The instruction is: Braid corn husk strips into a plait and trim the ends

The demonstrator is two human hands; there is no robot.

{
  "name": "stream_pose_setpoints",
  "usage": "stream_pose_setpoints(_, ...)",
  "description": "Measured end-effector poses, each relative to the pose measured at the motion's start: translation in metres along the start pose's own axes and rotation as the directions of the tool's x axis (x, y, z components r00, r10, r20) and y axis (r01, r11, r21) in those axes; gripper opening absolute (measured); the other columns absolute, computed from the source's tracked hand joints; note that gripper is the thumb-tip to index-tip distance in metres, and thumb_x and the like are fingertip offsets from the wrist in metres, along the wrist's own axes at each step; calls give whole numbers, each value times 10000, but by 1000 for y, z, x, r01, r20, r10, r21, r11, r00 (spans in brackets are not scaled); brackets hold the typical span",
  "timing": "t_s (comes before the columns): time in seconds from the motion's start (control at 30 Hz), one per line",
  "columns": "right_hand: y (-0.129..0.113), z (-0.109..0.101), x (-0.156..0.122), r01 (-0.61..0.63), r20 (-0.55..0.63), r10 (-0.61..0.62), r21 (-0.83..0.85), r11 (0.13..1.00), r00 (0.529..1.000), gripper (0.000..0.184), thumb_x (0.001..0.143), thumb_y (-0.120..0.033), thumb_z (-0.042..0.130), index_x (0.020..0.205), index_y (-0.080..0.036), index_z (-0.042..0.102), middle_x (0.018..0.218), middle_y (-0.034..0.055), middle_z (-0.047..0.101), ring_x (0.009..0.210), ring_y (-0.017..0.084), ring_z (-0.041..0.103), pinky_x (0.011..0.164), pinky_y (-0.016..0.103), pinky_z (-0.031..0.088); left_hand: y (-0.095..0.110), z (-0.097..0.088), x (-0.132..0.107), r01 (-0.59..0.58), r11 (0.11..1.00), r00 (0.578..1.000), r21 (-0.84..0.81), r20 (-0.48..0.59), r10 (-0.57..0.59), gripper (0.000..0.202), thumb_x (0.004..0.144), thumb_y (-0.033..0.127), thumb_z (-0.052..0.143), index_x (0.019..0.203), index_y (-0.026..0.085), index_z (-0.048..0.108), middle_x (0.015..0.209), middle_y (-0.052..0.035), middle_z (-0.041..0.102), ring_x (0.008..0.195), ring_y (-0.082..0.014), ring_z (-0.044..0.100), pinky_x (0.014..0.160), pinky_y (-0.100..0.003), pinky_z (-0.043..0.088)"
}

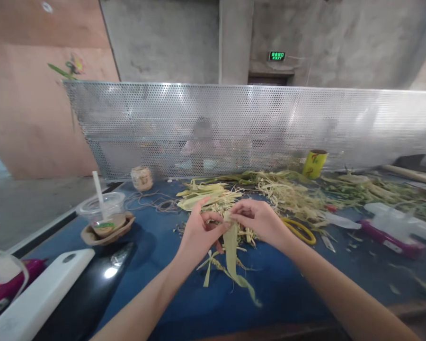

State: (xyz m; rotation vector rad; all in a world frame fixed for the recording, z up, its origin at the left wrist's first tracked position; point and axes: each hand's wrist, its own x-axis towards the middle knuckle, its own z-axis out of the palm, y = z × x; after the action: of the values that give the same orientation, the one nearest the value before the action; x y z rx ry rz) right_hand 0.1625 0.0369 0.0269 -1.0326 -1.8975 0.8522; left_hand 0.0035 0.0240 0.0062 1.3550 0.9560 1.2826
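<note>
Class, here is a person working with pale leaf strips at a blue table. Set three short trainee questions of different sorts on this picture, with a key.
1. True or false: both hands, left hand and right hand, grip the same leaf strip.
2. What stands in the plastic cup? A) spoon B) straw C) brush
3. Fill in: the yellow scissors lie to the ____ of the right hand.

Key: 1 true; 2 B; 3 right

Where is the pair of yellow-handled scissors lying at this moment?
In the head view, the yellow-handled scissors lie on the blue table, just right of the person's right hand, beside the pile of dry straw-coloured leaf strips.
</note>
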Motion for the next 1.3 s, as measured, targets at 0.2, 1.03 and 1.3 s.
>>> stream_pose_setpoints(0.2,18,4,-1,-89,85,76,156,984,993,139,720,-261,593,821,-187,530,661,-21,597,558,106,580,534,242,496,-6,-3,-3,-29,999,999,35,32,28,807,647,273,696,1300,238,224,739,27,562,516,-110,556,357,-199,466)
stream_pose_setpoints(1.03,33,5,-14,-21,-24,27,211,977,999,132,737,-266,597,844,-189,615,738,16,644,494,90,548,475,224,484,-3,2,-13,-34,987,998,154,-51,42,967,700,233,654,1399,281,-12,914,-52,658,497,-97,568,401,-204,465)
stream_pose_setpoints(1.3,29,9,-19,309,-212,-387,-325,894,897,164,764,-221,596,921,-181,625,871,65,640,756,147,600,716,276,510,-5,4,-14,-38,997,990,71,-131,47,743,656,270,672,1282,219,275,723,35,576,436,-105,543,327,-248,497)
